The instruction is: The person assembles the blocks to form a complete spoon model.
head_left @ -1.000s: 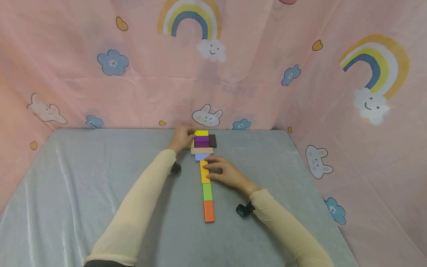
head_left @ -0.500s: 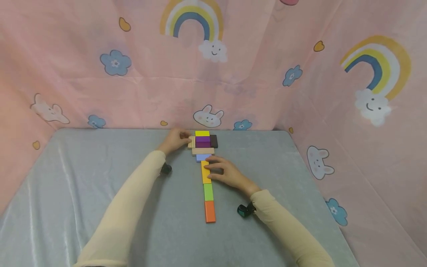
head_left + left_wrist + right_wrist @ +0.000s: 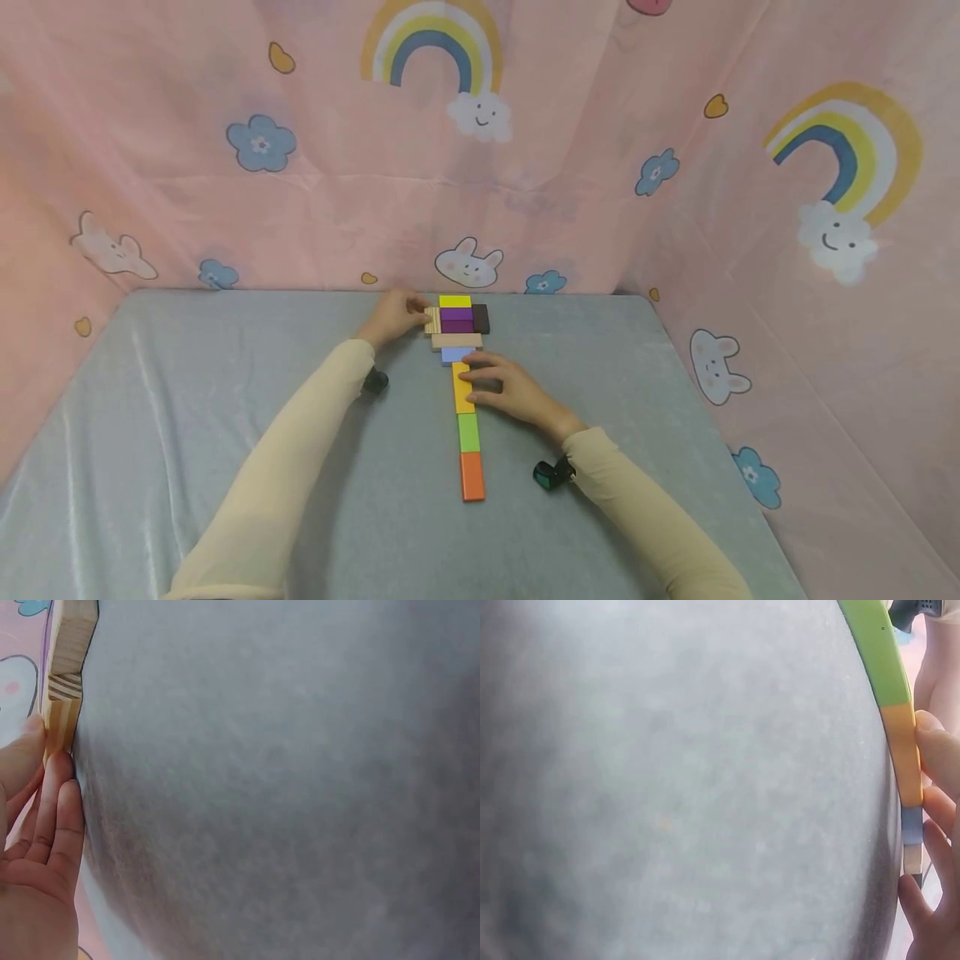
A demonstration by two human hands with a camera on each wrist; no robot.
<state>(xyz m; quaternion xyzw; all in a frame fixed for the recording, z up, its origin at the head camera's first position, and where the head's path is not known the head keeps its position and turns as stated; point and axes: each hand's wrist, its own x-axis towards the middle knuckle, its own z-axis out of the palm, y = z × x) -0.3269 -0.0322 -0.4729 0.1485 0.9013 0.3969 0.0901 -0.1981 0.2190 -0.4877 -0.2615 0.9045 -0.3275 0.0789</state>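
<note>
In the head view, my left hand [image 3: 392, 317] touches the outer side of a striped wooden block [image 3: 432, 321] with its thumb and fingertips. The left wrist view shows extended fingers [image 3: 69, 817] against that block's end. Purple blocks [image 3: 456, 320], a yellow block [image 3: 455, 301] and a dark brown block [image 3: 481, 318] adjoin it. Below lie a beige block [image 3: 457, 341] and a blue block [image 3: 453, 355]. My right hand [image 3: 513, 392] rests with spread fingers along the orange-yellow block [image 3: 461, 392] and the blue one. A green block [image 3: 468, 432] and an orange block [image 3: 472, 477] continue the line.
A grey cloth covers the table [image 3: 615, 375], and the blocks run from near its back edge toward the front. Behind it hangs a pink curtain [image 3: 322, 208] with printed rainbows and rabbits. A small dark camera [image 3: 553, 473] sits at my right wrist.
Over the past second my left hand has drawn back leftward, uncovering the striped block, which then shifts very slightly right. The right hand has stayed in place.
</note>
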